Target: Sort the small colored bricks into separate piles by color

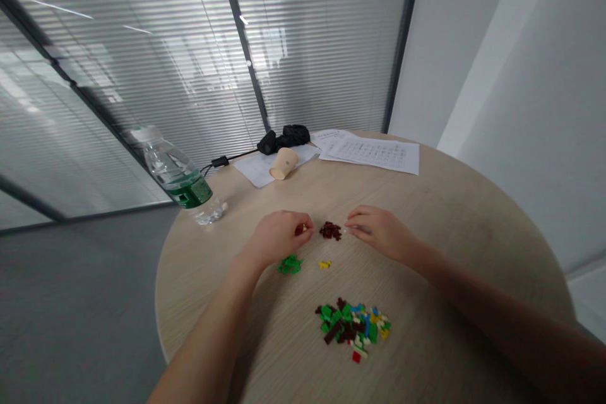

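My left hand [283, 231] is curled just left of a small pile of dark brown toy bricks [330, 231], thumb and fingertips drawn together; whatever they pinch, if anything, is too small to name. On the pile's other side, my right hand [379, 228] has its fingers brought together, with a tiny pale spot at the tips that I cannot identify. Green bricks [290, 264] lie in a little heap below my left hand. Some yellow bricks [324, 264] sit to the right of the green ones. Closer to me spreads a mixed pile of bricks [348, 325] in several colours.
A water bottle [182, 180] stands at the table's left edge. Toward the back, a paper cup [284, 164] lies on its side on a sheet, near a black bundle [293, 136] and a cable. Printed papers [374, 153] lie at the back of the round wooden table [454, 214].
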### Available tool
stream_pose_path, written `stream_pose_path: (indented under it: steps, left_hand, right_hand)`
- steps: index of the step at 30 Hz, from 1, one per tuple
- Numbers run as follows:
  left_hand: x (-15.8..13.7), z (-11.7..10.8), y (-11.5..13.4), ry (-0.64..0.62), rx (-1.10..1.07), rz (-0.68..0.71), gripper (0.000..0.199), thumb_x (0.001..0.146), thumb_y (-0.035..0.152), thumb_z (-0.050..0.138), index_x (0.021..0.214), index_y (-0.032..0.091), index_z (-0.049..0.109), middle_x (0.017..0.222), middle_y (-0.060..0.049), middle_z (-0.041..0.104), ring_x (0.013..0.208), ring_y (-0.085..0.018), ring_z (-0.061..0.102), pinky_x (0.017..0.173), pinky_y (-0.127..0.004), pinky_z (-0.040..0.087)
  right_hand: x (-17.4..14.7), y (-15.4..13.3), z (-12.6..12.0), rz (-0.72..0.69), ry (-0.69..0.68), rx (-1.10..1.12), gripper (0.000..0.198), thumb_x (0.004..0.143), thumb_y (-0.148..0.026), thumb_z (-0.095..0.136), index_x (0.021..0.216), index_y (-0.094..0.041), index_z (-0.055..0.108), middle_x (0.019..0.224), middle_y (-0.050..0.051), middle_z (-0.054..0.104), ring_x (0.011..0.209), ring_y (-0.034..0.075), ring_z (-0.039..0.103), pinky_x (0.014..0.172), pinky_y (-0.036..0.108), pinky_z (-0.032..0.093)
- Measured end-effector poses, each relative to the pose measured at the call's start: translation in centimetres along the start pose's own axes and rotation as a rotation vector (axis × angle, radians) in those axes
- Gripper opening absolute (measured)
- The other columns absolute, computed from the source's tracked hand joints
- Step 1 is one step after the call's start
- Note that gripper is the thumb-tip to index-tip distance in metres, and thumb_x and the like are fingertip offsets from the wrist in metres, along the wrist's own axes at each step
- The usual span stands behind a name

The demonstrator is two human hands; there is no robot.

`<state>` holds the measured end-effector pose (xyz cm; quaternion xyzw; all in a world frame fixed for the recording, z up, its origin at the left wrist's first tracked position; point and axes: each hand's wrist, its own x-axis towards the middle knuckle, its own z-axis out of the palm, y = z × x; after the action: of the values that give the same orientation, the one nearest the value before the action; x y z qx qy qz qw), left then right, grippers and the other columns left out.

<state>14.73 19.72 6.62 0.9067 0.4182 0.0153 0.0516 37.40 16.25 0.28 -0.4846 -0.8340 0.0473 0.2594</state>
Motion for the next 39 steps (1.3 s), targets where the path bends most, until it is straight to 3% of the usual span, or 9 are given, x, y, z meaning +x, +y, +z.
stream_pose_path:
  steps: [7, 23, 29, 32, 34, 39]
  left_hand:
    - [0.1, 0.3, 0.0, -0.021, 0.013, 0.022, 0.022, 0.081, 0.027, 0.044, 0.083, 0.020, 0.065, 0.074, -0.002, 0.065, 0.062, -0.014, 0.053, 0.054, -0.024, 0.030]
    - [0.0, 0.1, 0.1, -0.038, -0.029, 0.016, 0.021, 0.081, 0.027, 0.045, 0.086, 0.021, 0.064, 0.076, -0.002, 0.065, 0.062, -0.014, 0.053, 0.056, -0.025, 0.032]
    - [0.0, 0.3, -0.2, -0.036, -0.077, 0.054, 0.021, 0.081, 0.028, 0.046, 0.086, 0.020, 0.064, 0.074, -0.001, 0.064, 0.062, -0.013, 0.053, 0.056, -0.024, 0.033]
    - [0.1, 0.5, 0.0, -0.085, -0.145, 0.132, 0.020, 0.079, 0.024, 0.047, 0.087, 0.021, 0.065, 0.074, 0.000, 0.064, 0.063, -0.012, 0.053, 0.057, -0.023, 0.035]
    - [0.1, 0.6, 0.3, -0.124, -0.177, 0.191, 0.019, 0.077, 0.021, 0.049, 0.086, 0.021, 0.065, 0.076, 0.001, 0.064, 0.065, -0.012, 0.054, 0.060, -0.022, 0.036]
    - [0.2, 0.8, 0.9, -0.169, -0.233, 0.273, 0.019, 0.073, 0.013, 0.052, 0.086, 0.018, 0.065, 0.084, 0.000, 0.064, 0.071, -0.011, 0.054, 0.066, -0.022, 0.040]
  right_hand:
    - [0.9, -0.8, 0.2, 0.060, -0.092, -0.096, 0.014, 0.082, -0.016, 0.056, 0.079, -0.015, 0.069, 0.085, 0.008, 0.066, 0.082, 0.019, 0.060, 0.075, 0.029, 0.044]
    - [0.2, 0.7, -0.6, 0.050, -0.080, -0.045, 0.016, 0.080, -0.012, 0.052, 0.080, -0.015, 0.068, 0.088, 0.008, 0.067, 0.080, 0.018, 0.060, 0.075, 0.029, 0.044]
    - [0.3, 0.3, -1.0, 0.086, -0.015, -0.037, 0.014, 0.081, -0.014, 0.054, 0.078, -0.014, 0.067, 0.087, 0.008, 0.066, 0.080, 0.018, 0.060, 0.075, 0.029, 0.044]
    - [-0.1, -0.8, -1.4, 0.037, 0.035, 0.066, 0.012, 0.079, -0.013, 0.055, 0.079, -0.015, 0.066, 0.085, 0.007, 0.066, 0.078, 0.016, 0.059, 0.074, 0.027, 0.045]
    - [-0.6, -1.9, -1.6, -0.057, -0.024, 0.169, 0.012, 0.080, -0.013, 0.054, 0.078, -0.015, 0.066, 0.083, 0.005, 0.065, 0.075, 0.014, 0.058, 0.071, 0.025, 0.045]
    - [-1.8, -3.8, -1.9, -0.264, -0.385, 0.351, 0.010, 0.076, -0.013, 0.057, 0.074, -0.016, 0.067, 0.073, 0.002, 0.063, 0.068, 0.011, 0.056, 0.064, 0.022, 0.044]
